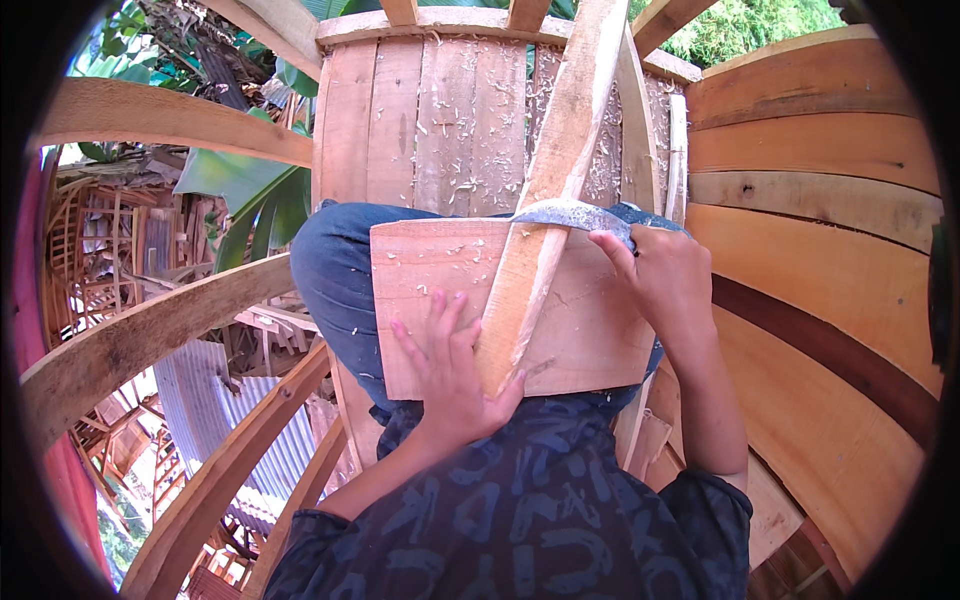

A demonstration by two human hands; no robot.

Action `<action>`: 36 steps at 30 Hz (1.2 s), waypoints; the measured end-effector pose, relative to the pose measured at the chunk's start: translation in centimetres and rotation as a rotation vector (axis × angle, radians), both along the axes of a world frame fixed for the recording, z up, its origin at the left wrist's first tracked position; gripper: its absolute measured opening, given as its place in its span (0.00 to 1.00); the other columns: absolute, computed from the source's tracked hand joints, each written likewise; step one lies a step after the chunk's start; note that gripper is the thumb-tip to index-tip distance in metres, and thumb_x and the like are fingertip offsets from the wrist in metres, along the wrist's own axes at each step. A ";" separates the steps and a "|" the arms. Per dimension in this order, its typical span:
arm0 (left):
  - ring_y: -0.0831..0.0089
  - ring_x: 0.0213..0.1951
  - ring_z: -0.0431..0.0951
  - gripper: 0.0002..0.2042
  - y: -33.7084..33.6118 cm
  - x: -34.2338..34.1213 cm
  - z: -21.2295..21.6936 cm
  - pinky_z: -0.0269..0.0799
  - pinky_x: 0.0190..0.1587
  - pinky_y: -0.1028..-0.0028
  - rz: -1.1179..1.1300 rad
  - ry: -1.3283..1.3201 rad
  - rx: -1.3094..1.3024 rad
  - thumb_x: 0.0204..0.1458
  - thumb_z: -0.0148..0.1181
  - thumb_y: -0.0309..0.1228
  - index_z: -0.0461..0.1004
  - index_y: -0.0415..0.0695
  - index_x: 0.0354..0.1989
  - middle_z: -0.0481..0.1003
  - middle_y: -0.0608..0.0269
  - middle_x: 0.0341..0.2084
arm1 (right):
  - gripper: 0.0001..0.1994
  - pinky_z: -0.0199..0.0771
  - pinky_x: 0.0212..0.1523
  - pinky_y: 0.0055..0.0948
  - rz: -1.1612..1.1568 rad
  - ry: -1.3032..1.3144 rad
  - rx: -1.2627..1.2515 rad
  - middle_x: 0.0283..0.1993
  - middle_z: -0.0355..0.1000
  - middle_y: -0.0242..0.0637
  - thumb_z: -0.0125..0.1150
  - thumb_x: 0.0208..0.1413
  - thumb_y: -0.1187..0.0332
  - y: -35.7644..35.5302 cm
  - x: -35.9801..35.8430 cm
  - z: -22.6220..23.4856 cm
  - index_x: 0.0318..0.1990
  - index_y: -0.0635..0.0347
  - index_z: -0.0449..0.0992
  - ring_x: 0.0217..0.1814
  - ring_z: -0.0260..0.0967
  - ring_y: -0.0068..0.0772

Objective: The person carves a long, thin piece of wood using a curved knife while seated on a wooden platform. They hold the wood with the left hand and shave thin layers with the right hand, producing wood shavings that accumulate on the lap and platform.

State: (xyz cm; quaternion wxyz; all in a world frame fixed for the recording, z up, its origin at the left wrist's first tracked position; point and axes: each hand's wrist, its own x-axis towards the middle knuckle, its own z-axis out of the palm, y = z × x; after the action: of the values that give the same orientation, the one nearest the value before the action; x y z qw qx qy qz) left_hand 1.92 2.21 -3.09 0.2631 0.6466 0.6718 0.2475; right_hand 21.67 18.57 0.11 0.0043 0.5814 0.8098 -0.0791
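A wide flat board [430,262] rests across my lap. On it lies a long wooden strip [562,165], slanting from its near end up and away to the right. My left hand [452,375] braces that near end: the strip sits between thumb and forefinger, while the other fingers spread over the board. In my right hand [668,275] is a machete with a curved grey blade [575,214], its edge lying across the strip near the board's far edge. The fist hides most of the handle.
Pale shavings cover the plank platform [445,120] beyond my knees. A wall of wide orange-brown planks [810,240] rises close on the right. Curved wooden rails [150,340] run along the left, above corrugated metal sheets [225,415]. A large green leaf [250,195] hangs beside the platform.
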 end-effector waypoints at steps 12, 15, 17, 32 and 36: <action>0.39 0.69 0.45 0.36 -0.1 -0.1 -0.1 0.18 0.63 0.34 0.000 -0.003 -0.003 0.36 0.69 0.40 0.59 0.34 0.51 0.55 0.38 0.61 | 0.32 0.70 0.20 0.37 -0.037 -0.130 -0.013 0.14 0.69 0.46 0.52 0.56 0.39 1.7 -0.1 0.9 0.17 0.62 0.76 0.18 0.72 0.46; 0.39 0.69 0.45 0.36 -0.1 0.0 -0.4 0.18 0.63 0.33 -0.008 -0.013 -0.001 0.36 0.69 0.39 0.58 0.35 0.51 0.55 0.38 0.61 | 0.32 0.70 0.20 0.37 0.054 -0.048 -0.012 0.15 0.69 0.46 0.52 0.56 0.40 -0.8 -0.6 0.6 0.17 0.62 0.76 0.19 0.72 0.47; 0.39 0.69 0.45 0.36 0.1 0.0 -0.6 0.17 0.63 0.33 -0.006 -0.004 0.008 0.36 0.69 0.39 0.58 0.35 0.51 0.55 0.38 0.61 | 0.31 0.70 0.21 0.41 0.113 -0.067 -0.079 0.16 0.69 0.49 0.53 0.57 0.42 -1.6 -1.4 0.8 0.19 0.64 0.76 0.19 0.71 0.50; 0.39 0.69 0.45 0.36 0.3 0.1 0.1 0.18 0.63 0.34 0.000 -0.007 -0.014 0.35 0.70 0.38 0.59 0.36 0.52 0.55 0.39 0.62 | 0.31 0.69 0.21 0.40 0.065 -0.039 -0.126 0.16 0.70 0.48 0.53 0.56 0.40 -0.7 -1.9 1.3 0.19 0.63 0.77 0.19 0.72 0.47; 0.39 0.69 0.45 0.36 0.2 0.0 -0.3 0.18 0.62 0.34 0.000 -0.005 0.002 0.36 0.70 0.38 0.59 0.36 0.52 0.55 0.40 0.62 | 0.32 0.70 0.21 0.40 0.142 -0.077 -0.182 0.17 0.70 0.48 0.52 0.56 0.40 -1.8 -2.3 1.6 0.19 0.63 0.77 0.20 0.73 0.47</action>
State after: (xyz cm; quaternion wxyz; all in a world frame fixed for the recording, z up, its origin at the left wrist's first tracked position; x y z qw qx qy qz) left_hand 1.96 2.39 -3.40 0.2641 0.6464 0.6709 0.2497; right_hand 19.37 16.74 1.72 0.0934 0.5224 0.8376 -0.1294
